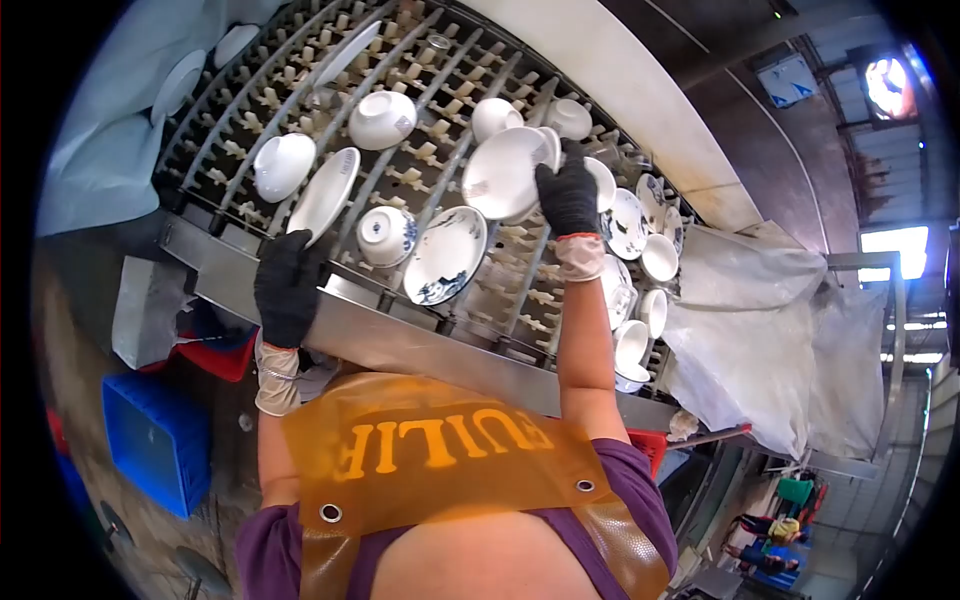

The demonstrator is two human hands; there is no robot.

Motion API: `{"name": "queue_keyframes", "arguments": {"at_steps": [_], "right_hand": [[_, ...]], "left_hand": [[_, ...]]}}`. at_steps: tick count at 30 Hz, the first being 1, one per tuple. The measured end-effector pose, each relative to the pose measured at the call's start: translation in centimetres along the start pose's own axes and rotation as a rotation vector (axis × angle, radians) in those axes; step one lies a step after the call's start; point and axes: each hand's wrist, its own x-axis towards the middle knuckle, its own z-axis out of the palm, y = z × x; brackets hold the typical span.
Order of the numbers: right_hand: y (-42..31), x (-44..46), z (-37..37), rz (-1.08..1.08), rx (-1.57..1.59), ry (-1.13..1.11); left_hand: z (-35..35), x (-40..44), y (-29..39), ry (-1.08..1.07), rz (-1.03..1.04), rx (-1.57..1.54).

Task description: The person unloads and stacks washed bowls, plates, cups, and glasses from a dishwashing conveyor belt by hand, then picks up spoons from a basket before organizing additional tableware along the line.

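Note:
My left hand [287, 287], in a black glove, is at the near edge of the conveyor, its fingers closed at the lower end of a tilted white plate [326, 194]. My right hand [569, 192], also black-gloved, is farther in, closed at the right rim of a large white plate [498, 172]. Other white dishware overlaps there, so the exact grip is partly hidden. Between my hands are an upturned bowl with blue decoration [386, 236] and a blue-patterned plate [446, 256]. More white bowls [382, 119] lie face down beyond them.
The pegged conveyor [420, 182] has a metal front rail [430, 350]. Several bowls and patterned plates [626, 224] crowd its right side. Plastic curtains [760, 320] hang at both ends. A blue crate [157, 443] stands on the floor at left. People [770, 540] are far off at lower right.

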Motion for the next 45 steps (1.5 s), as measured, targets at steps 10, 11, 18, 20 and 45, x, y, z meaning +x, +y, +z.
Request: {"name": "queue_keyframes", "arguments": {"at_steps": [10,11,18,20,45], "right_hand": [[8.8,-1.6,-0.4,-0.015,-0.623,-0.101],[11.2,-1.2,0.0,-0.158,-0.604,-0.09],[8.1,-0.8,-6.7,0.303,0.488,-0.363],[11.1,1.0,-4.1,0.252,0.335,-0.143],[23.3,7.5,-7.9,0.104,-0.263,-0.148]], "left_hand": [[1.0,-1.2,1.9,0.035,-0.204,-0.054],[1.0,-1.8,1.4,0.038,-0.199,-0.061],[-0.3,-3.5,1.6,-0.01,0.056,0.237],[0.0,-3.6,2.1,-0.01,0.0,0.252],[2.8,-4.3,11.1,0.063,0.119,-0.157]]}}
